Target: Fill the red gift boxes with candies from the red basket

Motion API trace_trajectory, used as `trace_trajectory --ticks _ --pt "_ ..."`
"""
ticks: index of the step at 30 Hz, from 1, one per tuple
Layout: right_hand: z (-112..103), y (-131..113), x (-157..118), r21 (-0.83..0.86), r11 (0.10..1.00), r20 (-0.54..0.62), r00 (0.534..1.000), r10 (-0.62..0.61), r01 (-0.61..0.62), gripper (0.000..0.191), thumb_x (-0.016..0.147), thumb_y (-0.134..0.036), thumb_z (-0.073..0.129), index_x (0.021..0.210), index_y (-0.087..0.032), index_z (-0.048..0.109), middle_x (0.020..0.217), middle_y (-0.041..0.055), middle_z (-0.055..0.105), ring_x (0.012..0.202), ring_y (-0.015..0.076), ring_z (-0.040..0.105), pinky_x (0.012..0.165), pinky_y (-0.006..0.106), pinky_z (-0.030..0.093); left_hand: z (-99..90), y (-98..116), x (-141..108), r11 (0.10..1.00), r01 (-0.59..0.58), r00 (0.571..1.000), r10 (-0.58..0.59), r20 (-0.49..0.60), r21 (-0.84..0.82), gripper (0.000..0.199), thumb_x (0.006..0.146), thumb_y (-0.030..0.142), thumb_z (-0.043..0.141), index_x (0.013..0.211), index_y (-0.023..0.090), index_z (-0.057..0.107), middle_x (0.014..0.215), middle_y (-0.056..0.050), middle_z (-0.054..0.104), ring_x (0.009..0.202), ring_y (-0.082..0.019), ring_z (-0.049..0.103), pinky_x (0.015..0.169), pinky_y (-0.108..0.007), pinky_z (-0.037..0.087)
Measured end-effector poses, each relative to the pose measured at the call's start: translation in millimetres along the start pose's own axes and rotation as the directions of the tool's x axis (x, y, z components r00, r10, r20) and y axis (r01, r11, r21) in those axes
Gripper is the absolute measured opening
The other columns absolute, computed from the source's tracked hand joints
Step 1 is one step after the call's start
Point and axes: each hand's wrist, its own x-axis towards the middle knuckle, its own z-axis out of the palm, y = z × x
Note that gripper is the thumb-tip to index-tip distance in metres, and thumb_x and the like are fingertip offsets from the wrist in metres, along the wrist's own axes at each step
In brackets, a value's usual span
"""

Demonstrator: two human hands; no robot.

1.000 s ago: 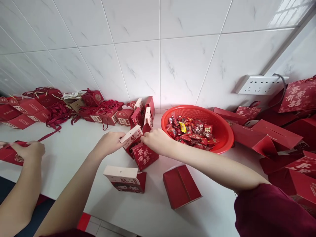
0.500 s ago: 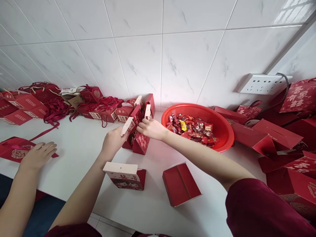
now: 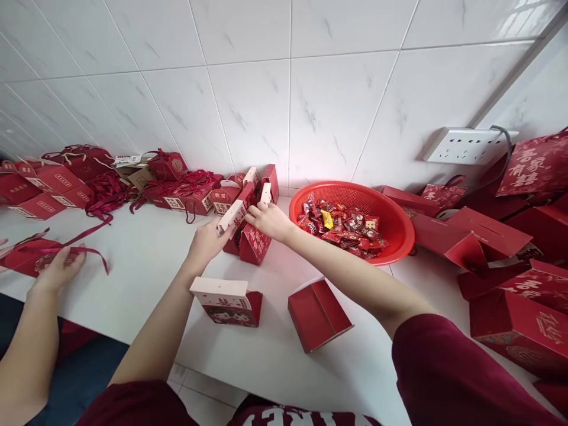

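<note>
A red gift box with a cream top flap (image 3: 233, 216) stands on the white table in front of me. My left hand (image 3: 207, 241) is closed on the left end of that flap. The fingers of my right hand (image 3: 270, 220) are bent and closed at the box's upper right edge; the fingertips are partly hidden. Below the right hand shows a red box side with pale lettering (image 3: 255, 241). Closer to me stand another red box with a cream flap (image 3: 226, 300) and an open, empty red box (image 3: 319, 315).
A red plastic basket (image 3: 399, 234) of wrapped sweets (image 3: 344, 228) stands to the right. Red boxes (image 3: 523, 322) crowd the right side; more boxes and ribbons (image 3: 106, 192) line the wall. At the left, a co-worker's hand (image 3: 57, 272) touches a ribboned red box (image 3: 24, 257).
My hands stay on the same box, its cream flap now turned more towards me. The co-worker's hand has turned palm up, and a ribbon now trails over it. The view has shifted slightly.
</note>
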Motion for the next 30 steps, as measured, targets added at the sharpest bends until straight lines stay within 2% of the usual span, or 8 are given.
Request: trace_trajectory --ticks 4,7,10,13,15,18,22,30 --pt "-23.2 5.9 -17.6 0.032 0.994 -0.005 0.995 0.103 -0.102 0.039 0.098 -0.008 0.029 0.130 -0.016 0.049 0.134 0.0165 0.053 0.108 0.0278 0.052 0.078 0.039 0.049 -27.5 -9.3 -21.7 0.990 0.063 0.998 -0.065 -0.011 -0.126 0.063 0.082 0.056 0.060 0.135 0.024 0.048 0.126 -0.010 0.064 0.073 -0.018 0.064 0.073 -0.032 0.049" --pt "-54.8 5.4 -46.1 0.069 0.981 -0.053 0.981 0.187 -0.183 0.042 0.097 -0.007 0.030 0.135 -0.015 0.045 0.142 0.0168 0.047 0.111 0.0268 0.053 0.079 0.038 0.050 -52.4 -21.1 -54.2 0.917 0.110 0.992 -0.125 -0.016 -0.383 0.057 0.087 0.057 0.052 0.135 0.027 0.049 0.124 -0.009 0.064 0.090 -0.022 0.067 0.080 -0.035 0.053" --pt "-87.7 -0.1 -82.0 0.276 0.940 -0.137 0.960 0.244 -0.199 0.032 0.098 -0.014 0.036 0.126 -0.017 0.053 0.136 0.0121 0.053 0.110 0.0247 0.057 0.079 0.036 0.052 -67.3 -21.1 -93.3 0.834 -0.050 0.969 0.174 0.177 -0.550 0.059 0.084 0.057 0.058 0.136 0.030 0.050 0.135 -0.009 0.058 0.121 -0.027 0.057 0.098 -0.037 0.049" --pt "-110.2 -8.1 -116.1 0.475 0.875 -0.227 0.949 0.220 -0.089 0.026 0.100 -0.019 0.041 0.120 -0.018 0.056 0.129 0.0102 0.058 0.110 0.0218 0.059 0.085 0.034 0.052 -68.2 -8.9 -127.7 0.902 -0.061 0.925 0.212 0.314 -0.428 0.053 0.080 0.051 0.068 0.129 0.036 0.057 0.138 -0.003 0.057 0.125 -0.027 0.055 0.100 -0.033 0.047" --pt "-118.1 -13.1 -133.3 0.529 0.848 -0.254 0.944 0.208 -0.044 0.023 0.100 -0.021 0.041 0.117 -0.019 0.058 0.127 0.0103 0.060 0.110 0.0213 0.060 0.088 0.035 0.051 -64.1 -1.0 -143.4 0.951 0.017 0.959 0.072 0.275 -0.308 0.038 0.083 0.052 0.064 0.117 0.036 0.064 0.126 0.000 0.065 0.114 -0.025 0.061 0.092 -0.031 0.050" --pt "-124.3 -18.9 -148.5 0.535 0.844 -0.244 0.950 0.195 -0.035 0.021 0.100 -0.022 0.042 0.110 -0.019 0.060 0.122 0.0103 0.063 0.107 0.0216 0.061 0.086 0.036 0.052 -55.8 6.1 -153.4 0.974 0.200 0.977 -0.190 0.098 -0.110 0.034 0.084 0.056 0.059 0.109 0.033 0.065 0.110 -0.001 0.071 0.097 -0.026 0.067 0.078 -0.032 0.052" --pt "-131.3 -23.6 -155.2 0.499 0.866 -0.242 0.953 0.182 -0.039 0.022 0.101 -0.024 0.041 0.105 -0.020 0.062 0.114 0.0103 0.065 0.101 0.0214 0.063 0.082 0.036 0.052 -41.1 15.7 -145.8 0.920 0.367 0.926 -0.348 -0.144 0.138 0.041 0.089 0.054 0.048 0.116 0.027 0.063 0.100 -0.008 0.074 0.084 -0.031 0.068 0.068 -0.038 0.047" --pt "-152.2 -23.9 -171.4 0.451 0.890 -0.288 0.932 0.220 -0.071 0.020 0.101 -0.026 0.042 0.101 -0.021 0.062 0.101 0.0082 0.068 0.090 0.0211 0.065 0.076 0.036 0.052 -25.0 25.5 -109.6 0.899 0.405 0.912 -0.384 -0.141 0.170 0.048 0.093 0.053 0.039 0.123 0.025 0.064 0.092 -0.014 0.074 0.075 -0.034 0.065 0.060 -0.038 0.039"
